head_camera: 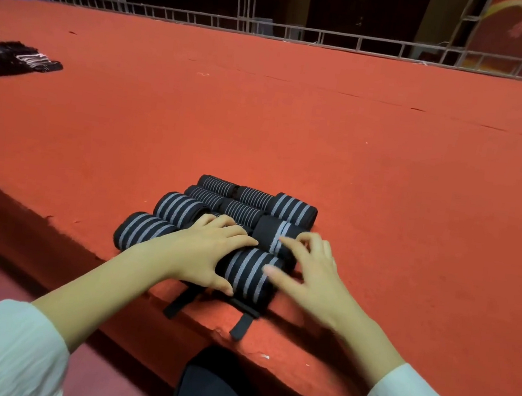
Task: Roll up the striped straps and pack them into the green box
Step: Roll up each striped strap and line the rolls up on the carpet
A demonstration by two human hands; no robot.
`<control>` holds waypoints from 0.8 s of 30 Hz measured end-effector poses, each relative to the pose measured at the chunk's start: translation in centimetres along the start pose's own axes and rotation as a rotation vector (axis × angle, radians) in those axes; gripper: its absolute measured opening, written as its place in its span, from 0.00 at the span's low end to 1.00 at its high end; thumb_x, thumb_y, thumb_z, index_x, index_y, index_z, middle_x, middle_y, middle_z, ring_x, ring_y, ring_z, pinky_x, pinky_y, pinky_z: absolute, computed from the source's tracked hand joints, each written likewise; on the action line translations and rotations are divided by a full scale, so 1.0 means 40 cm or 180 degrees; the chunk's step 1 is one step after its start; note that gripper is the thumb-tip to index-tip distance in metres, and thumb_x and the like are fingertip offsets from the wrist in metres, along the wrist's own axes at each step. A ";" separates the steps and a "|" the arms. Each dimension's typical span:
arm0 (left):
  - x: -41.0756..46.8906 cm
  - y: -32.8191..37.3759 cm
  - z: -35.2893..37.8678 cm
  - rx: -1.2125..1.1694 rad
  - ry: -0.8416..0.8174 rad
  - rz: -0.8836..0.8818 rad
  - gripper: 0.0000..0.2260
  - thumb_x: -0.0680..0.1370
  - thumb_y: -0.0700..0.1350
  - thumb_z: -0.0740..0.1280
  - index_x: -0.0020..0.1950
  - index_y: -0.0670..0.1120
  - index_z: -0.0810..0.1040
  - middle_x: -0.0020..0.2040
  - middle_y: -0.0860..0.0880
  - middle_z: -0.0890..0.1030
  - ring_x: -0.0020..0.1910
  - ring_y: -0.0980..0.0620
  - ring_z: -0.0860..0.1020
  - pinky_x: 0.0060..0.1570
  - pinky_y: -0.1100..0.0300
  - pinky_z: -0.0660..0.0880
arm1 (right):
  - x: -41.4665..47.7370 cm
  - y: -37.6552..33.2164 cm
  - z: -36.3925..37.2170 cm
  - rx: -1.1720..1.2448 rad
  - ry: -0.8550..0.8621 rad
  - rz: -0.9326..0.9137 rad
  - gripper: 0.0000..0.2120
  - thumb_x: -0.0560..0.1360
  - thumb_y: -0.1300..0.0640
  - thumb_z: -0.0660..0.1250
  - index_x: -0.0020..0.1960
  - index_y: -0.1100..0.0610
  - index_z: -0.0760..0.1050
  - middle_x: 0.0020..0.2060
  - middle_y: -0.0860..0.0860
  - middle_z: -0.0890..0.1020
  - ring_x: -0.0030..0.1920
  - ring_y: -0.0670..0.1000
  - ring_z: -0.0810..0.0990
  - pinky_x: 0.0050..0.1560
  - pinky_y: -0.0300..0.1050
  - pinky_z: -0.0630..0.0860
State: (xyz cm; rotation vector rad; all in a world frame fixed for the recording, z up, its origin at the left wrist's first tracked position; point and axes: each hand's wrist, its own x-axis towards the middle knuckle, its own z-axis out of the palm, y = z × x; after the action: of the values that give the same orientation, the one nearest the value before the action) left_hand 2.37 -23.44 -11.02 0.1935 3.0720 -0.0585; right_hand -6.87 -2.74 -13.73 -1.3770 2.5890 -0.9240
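Note:
Several rolled black straps with grey stripes (pixel 239 205) lie packed in rows near the front edge of the red carpeted platform (pixel 325 133). The nearest roll (pixel 246 272) lies between my hands, its black tab ends hanging over the edge. My left hand (pixel 205 250) rests flat over the rolls, its thumb against the nearest roll's left end. My right hand (pixel 303 268) hovers with fingers spread, fingertips touching the nearest roll and the one behind it. No green box is in view.
A pile of unrolled dark straps (pixel 12 58) lies far left on the platform. A metal truss railing (pixel 304 35) runs along the far edge. The platform's front edge (pixel 54 226) drops to a lower red floor near my dark-clothed knee (pixel 215 388).

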 end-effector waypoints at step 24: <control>0.040 0.055 -0.007 -0.0242 -0.0216 0.0082 0.44 0.64 0.61 0.77 0.73 0.48 0.62 0.63 0.49 0.61 0.63 0.52 0.59 0.67 0.57 0.64 | 0.228 0.019 -0.048 -0.1197 -0.1194 0.0654 0.30 0.67 0.40 0.74 0.58 0.59 0.70 0.52 0.55 0.69 0.61 0.57 0.67 0.57 0.47 0.67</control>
State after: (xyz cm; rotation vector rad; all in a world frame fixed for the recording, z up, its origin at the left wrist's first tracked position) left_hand 1.04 -21.06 -10.92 0.2222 2.9971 0.0520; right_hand -13.49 -8.56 -10.65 -1.1762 2.6147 -0.1333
